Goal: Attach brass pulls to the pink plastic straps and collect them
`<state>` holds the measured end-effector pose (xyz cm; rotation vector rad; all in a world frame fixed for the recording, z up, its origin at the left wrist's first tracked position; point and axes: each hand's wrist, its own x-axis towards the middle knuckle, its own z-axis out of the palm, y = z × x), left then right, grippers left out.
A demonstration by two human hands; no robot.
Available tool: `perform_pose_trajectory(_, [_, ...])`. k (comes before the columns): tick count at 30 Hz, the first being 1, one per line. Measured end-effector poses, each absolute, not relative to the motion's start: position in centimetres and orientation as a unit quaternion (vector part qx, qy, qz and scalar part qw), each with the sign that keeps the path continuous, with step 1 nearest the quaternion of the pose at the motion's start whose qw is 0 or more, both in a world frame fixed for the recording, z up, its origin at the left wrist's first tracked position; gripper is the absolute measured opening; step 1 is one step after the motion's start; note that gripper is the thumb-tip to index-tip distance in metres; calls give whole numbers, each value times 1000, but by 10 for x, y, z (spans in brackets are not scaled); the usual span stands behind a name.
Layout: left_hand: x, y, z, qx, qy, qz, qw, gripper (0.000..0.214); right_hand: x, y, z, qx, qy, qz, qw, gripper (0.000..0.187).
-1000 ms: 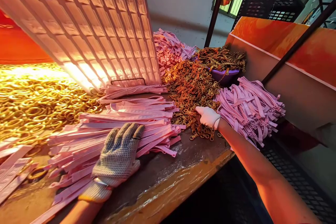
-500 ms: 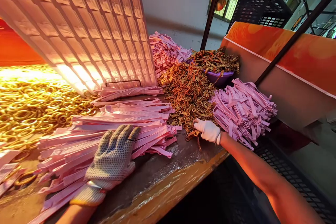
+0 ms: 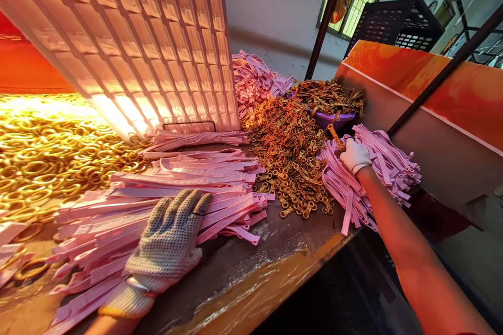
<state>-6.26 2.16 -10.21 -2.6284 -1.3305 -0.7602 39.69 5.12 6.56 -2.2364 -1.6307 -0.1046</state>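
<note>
My left hand, in a dotted work glove, lies flat with fingers stretched out on a spread of pink straps. My right hand, in a white glove, is closed over the right-hand heap of pink straps. From its fingers a gold-coloured metal piece with a ring end sticks up to the left; whether more pieces are in the grip is hidden. Just left of this hand is a large heap of similar gold metal pieces.
Gold rings cover the table's left side, beside a ribbed pale panel. A purple bowl heaped with gold pieces stands behind, near more pink straps. An orange-topped board and a dark pole flank the right side.
My right hand has moved up and right, from the front of the gold heap to over the right-hand pink straps, with a gold piece in it. My left hand stays on the straps.
</note>
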Motion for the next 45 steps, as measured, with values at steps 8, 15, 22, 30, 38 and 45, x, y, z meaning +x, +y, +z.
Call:
perform_pose_trajectory(8, [-66,25,-114,-867,-408,-266,105,115,267,90,-17,-536,-837,-53,-95,65])
perform_pose_trajectory(15, [-62,20,-111,-864,-433,-224,127,117,237,149,-42,-484,-863,-57,-135,52])
perform_pose_trajectory(22, [-37,38,-104,-880,-443,-141,96,95,299,109,-30,-411,-891,-60,-182,32])
perform_pose_trajectory(30, [34,71,-83,-899,-425,-106,32,89,315,107,-39,-452,-871,-115,-150,50])
perform_pose_trajectory(38, [-48,30,-57,-900,-377,-219,-26,91,310,51,-100,-508,-846,-158,15,47])
perform_pose_trajectory(45, [-200,140,-61,-679,-663,-304,-82,29,305,41,-106,-521,-835,-100,146,43])
